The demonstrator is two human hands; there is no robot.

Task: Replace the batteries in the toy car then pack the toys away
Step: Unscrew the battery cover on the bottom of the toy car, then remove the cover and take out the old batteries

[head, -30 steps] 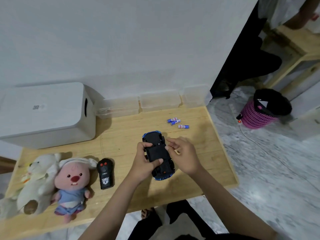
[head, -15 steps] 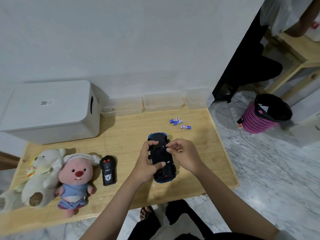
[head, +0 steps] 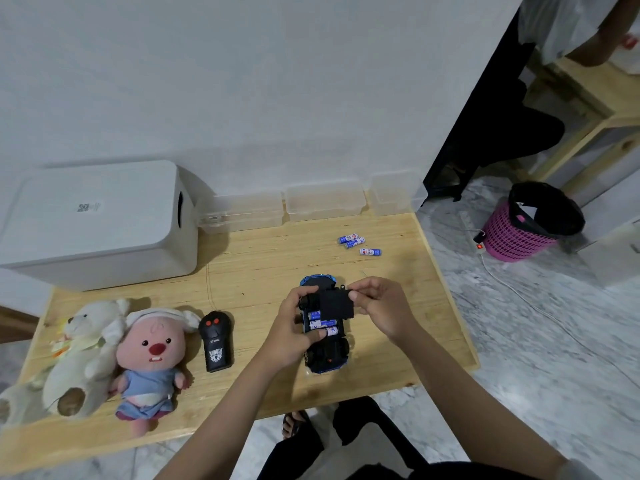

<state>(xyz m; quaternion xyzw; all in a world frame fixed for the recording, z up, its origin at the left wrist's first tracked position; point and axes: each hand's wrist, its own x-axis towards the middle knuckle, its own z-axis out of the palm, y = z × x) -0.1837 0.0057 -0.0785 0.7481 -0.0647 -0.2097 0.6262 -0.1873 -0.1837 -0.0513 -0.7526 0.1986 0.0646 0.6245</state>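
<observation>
Head-camera view is taken from above a wooden table [head: 263,271], on which the blue toy car [head: 323,336] is lying upside down near the front edge. The black battery cover [head: 335,304] is judged to be in the course of removal: it is pinched at its right edge by the fingers of the right hand [head: 379,308] and is held tilted above the far half of the chassis. Three fitted batteries [head: 323,323] are exposed in the open bay beneath it. The left hand [head: 298,329] is closed around the left side of the car, with the thumb laid across the near end of the bay. For the step to be done well, the car should be kept pinned flat by the left hand while the cover is lifted clear and set down within reach; the fitted cells should then be levered out one at a time, with their polarity noted. Three loose batteries [head: 358,243] are lying on the table beyond the hands, well apart from the car; whether they are fresh cannot be told. A black remote control [head: 216,341] is lying left of the left hand, with a pink plush toy [head: 152,362] and a cream plush bear [head: 85,355] further left.
</observation>
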